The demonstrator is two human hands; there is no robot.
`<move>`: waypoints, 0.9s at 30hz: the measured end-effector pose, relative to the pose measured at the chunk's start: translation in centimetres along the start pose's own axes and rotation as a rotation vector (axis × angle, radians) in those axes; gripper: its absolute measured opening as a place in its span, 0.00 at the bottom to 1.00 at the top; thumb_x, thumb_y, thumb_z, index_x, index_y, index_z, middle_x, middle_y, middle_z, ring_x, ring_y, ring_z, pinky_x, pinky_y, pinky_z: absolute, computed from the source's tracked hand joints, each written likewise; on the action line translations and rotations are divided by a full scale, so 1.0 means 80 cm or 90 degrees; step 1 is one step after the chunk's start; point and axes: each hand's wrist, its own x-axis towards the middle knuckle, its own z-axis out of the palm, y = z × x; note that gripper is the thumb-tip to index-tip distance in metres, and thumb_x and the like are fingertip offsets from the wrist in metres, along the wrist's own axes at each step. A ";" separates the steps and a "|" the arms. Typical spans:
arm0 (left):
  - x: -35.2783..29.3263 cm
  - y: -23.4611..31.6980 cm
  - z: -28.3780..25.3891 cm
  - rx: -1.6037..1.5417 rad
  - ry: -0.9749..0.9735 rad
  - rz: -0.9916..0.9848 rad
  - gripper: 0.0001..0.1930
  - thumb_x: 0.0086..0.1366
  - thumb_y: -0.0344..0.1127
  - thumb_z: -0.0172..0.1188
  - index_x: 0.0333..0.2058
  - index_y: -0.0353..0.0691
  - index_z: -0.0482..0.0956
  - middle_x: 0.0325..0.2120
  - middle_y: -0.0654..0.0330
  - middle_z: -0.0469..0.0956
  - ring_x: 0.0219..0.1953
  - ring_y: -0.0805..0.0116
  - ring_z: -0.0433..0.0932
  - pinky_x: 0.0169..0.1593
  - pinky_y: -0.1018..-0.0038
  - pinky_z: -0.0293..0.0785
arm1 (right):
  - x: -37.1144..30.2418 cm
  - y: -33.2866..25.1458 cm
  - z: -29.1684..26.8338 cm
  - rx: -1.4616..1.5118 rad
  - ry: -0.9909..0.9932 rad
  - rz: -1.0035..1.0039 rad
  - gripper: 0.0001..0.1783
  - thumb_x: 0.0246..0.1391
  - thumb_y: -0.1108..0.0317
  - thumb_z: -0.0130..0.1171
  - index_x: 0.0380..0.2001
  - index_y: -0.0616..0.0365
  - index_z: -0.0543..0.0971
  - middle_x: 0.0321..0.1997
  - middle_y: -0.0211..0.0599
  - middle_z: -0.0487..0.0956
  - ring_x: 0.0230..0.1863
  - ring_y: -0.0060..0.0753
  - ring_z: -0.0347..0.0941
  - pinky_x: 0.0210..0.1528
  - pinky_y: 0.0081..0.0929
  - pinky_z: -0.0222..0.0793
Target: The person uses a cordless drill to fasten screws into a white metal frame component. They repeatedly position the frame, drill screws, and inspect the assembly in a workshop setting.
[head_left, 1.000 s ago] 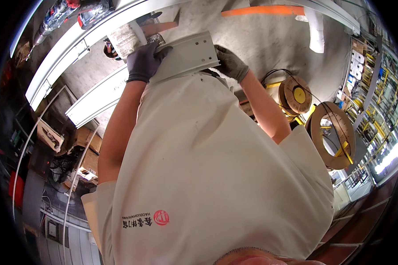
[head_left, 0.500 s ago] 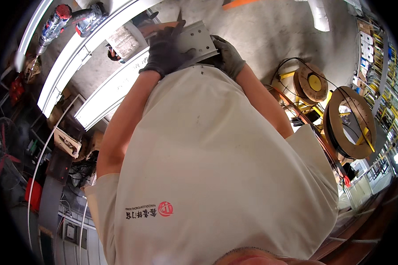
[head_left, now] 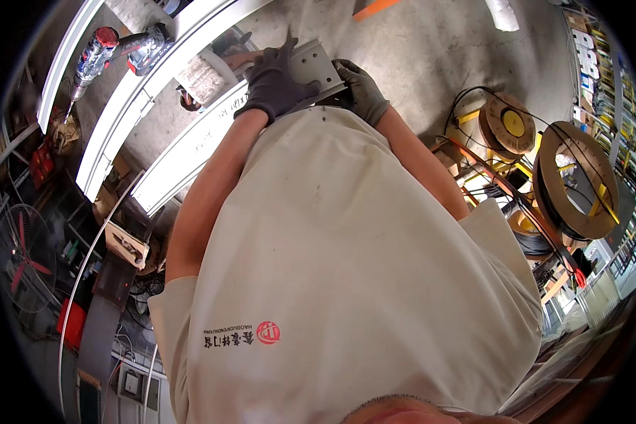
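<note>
A white metal profile [head_left: 315, 66] with small holes near its end lies at the top middle, in front of my shirt. My left hand [head_left: 275, 81], in a dark grey glove, lies across the profile with its fingers pointing up and its thumb out to the right along it. It grips the profile from above. My right hand [head_left: 362, 90], in a grey glove, is closed around the profile's right end with curled fingers. Part of that end is hidden under the hand. A long white profile [head_left: 191, 152] with handwritten marks runs down to the left from beside my left hand.
A cordless drill [head_left: 95, 60] and another power tool [head_left: 147, 48] lie at the upper left beside a long curved-looking white frame piece [head_left: 116, 131]. Cable reels [head_left: 576, 180] with black cable stand at the right. A fan [head_left: 27, 258] stands at the far left.
The surroundings on both sides have shifted in the picture, mostly right and down, as my view turned. Both hands stay on the profile, with the left hand slightly further right.
</note>
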 end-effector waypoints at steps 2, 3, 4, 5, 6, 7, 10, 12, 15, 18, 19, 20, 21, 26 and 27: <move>0.000 -0.003 0.003 -0.007 -0.001 0.015 0.58 0.47 0.60 0.76 0.75 0.54 0.58 0.61 0.48 0.70 0.66 0.47 0.68 0.68 0.50 0.63 | 0.001 0.004 -0.005 0.006 0.006 -0.002 0.12 0.70 0.65 0.58 0.51 0.59 0.79 0.41 0.37 0.82 0.38 0.35 0.80 0.37 0.37 0.80; 0.000 -0.006 0.005 -0.010 -0.002 0.021 0.57 0.47 0.60 0.76 0.75 0.54 0.58 0.61 0.48 0.70 0.66 0.47 0.69 0.68 0.51 0.63 | 0.002 0.007 -0.008 0.010 0.007 0.002 0.12 0.70 0.65 0.58 0.51 0.58 0.79 0.41 0.37 0.82 0.38 0.35 0.80 0.37 0.37 0.80; 0.000 -0.009 0.007 -0.023 0.000 0.033 0.57 0.48 0.60 0.76 0.75 0.54 0.58 0.61 0.48 0.70 0.66 0.47 0.69 0.68 0.51 0.63 | 0.004 0.009 -0.011 0.014 0.008 0.006 0.12 0.70 0.65 0.58 0.51 0.58 0.79 0.41 0.37 0.82 0.37 0.35 0.80 0.37 0.36 0.80; -0.001 -0.013 0.007 -0.036 0.001 0.044 0.57 0.48 0.60 0.76 0.75 0.54 0.58 0.61 0.48 0.70 0.66 0.47 0.69 0.68 0.52 0.63 | 0.001 0.009 -0.008 0.012 0.004 0.009 0.12 0.70 0.65 0.58 0.51 0.58 0.79 0.41 0.37 0.82 0.37 0.35 0.80 0.37 0.36 0.80; -0.002 -0.016 0.007 -0.048 0.002 0.056 0.57 0.48 0.60 0.76 0.74 0.55 0.59 0.61 0.48 0.70 0.66 0.47 0.69 0.68 0.52 0.63 | -0.002 0.008 -0.006 0.011 -0.001 0.011 0.11 0.70 0.65 0.58 0.51 0.58 0.79 0.41 0.36 0.82 0.37 0.34 0.80 0.36 0.36 0.80; -0.003 -0.017 0.009 -0.050 -0.001 0.052 0.57 0.48 0.60 0.76 0.74 0.55 0.59 0.61 0.48 0.70 0.65 0.47 0.69 0.68 0.52 0.63 | -0.005 0.007 -0.004 0.009 -0.005 0.014 0.11 0.70 0.64 0.58 0.50 0.58 0.79 0.41 0.36 0.82 0.37 0.34 0.80 0.36 0.36 0.80; -0.004 -0.013 0.009 -0.047 -0.005 0.051 0.57 0.48 0.61 0.76 0.74 0.55 0.59 0.61 0.49 0.70 0.65 0.46 0.70 0.67 0.52 0.64 | 0.003 0.012 -0.017 -0.020 -0.013 -0.002 0.11 0.70 0.64 0.58 0.49 0.58 0.79 0.40 0.35 0.82 0.36 0.33 0.80 0.36 0.34 0.80; -0.003 -0.012 0.012 -0.031 -0.006 0.053 0.57 0.47 0.62 0.76 0.74 0.55 0.59 0.61 0.48 0.70 0.65 0.46 0.70 0.67 0.52 0.65 | 0.000 0.016 -0.015 -0.005 -0.001 -0.011 0.11 0.70 0.63 0.59 0.49 0.58 0.79 0.39 0.34 0.81 0.36 0.32 0.79 0.34 0.33 0.79; -0.009 -0.002 0.005 -0.013 -0.003 0.032 0.55 0.47 0.61 0.76 0.73 0.55 0.62 0.60 0.48 0.71 0.64 0.45 0.70 0.66 0.52 0.66 | 0.000 0.020 -0.020 0.004 -0.007 -0.014 0.12 0.70 0.63 0.60 0.49 0.58 0.79 0.39 0.33 0.81 0.35 0.31 0.79 0.33 0.32 0.78; -0.012 -0.003 0.005 -0.030 -0.005 0.036 0.54 0.46 0.62 0.76 0.72 0.55 0.64 0.59 0.48 0.72 0.64 0.45 0.70 0.66 0.53 0.65 | -0.005 0.020 -0.020 0.000 -0.011 -0.014 0.12 0.70 0.63 0.60 0.50 0.58 0.79 0.38 0.33 0.81 0.34 0.29 0.79 0.32 0.30 0.78; -0.014 -0.004 0.005 -0.033 0.003 0.045 0.52 0.48 0.61 0.75 0.71 0.55 0.65 0.58 0.48 0.72 0.64 0.46 0.70 0.66 0.52 0.65 | -0.007 0.020 -0.018 -0.002 -0.010 -0.015 0.12 0.70 0.62 0.59 0.50 0.58 0.79 0.38 0.32 0.81 0.34 0.29 0.79 0.32 0.29 0.77; -0.017 -0.004 0.004 -0.036 0.013 0.055 0.49 0.51 0.61 0.74 0.70 0.55 0.66 0.58 0.49 0.72 0.63 0.46 0.70 0.66 0.52 0.65 | -0.008 0.021 -0.019 -0.008 -0.014 -0.015 0.12 0.70 0.62 0.59 0.50 0.58 0.79 0.37 0.32 0.81 0.33 0.28 0.78 0.31 0.29 0.77; -0.019 -0.004 0.002 -0.039 0.022 0.064 0.47 0.53 0.60 0.72 0.70 0.55 0.66 0.58 0.49 0.73 0.63 0.46 0.70 0.66 0.52 0.64 | -0.008 0.023 -0.021 -0.015 -0.017 -0.015 0.12 0.70 0.62 0.59 0.50 0.58 0.79 0.36 0.31 0.80 0.31 0.27 0.77 0.30 0.28 0.76; -0.015 -0.034 0.021 -0.044 0.078 0.140 0.33 0.67 0.52 0.61 0.69 0.54 0.68 0.57 0.51 0.74 0.62 0.47 0.71 0.64 0.49 0.63 | -0.010 0.026 -0.019 -0.034 -0.009 -0.027 0.13 0.70 0.60 0.58 0.49 0.57 0.80 0.34 0.29 0.79 0.26 0.24 0.73 0.26 0.26 0.72; -0.015 -0.035 0.022 -0.040 0.090 0.153 0.31 0.69 0.51 0.59 0.69 0.54 0.68 0.56 0.51 0.74 0.62 0.47 0.71 0.64 0.49 0.64 | -0.009 0.027 -0.018 -0.037 -0.002 -0.026 0.13 0.71 0.60 0.58 0.49 0.57 0.80 0.33 0.29 0.79 0.26 0.24 0.72 0.26 0.26 0.71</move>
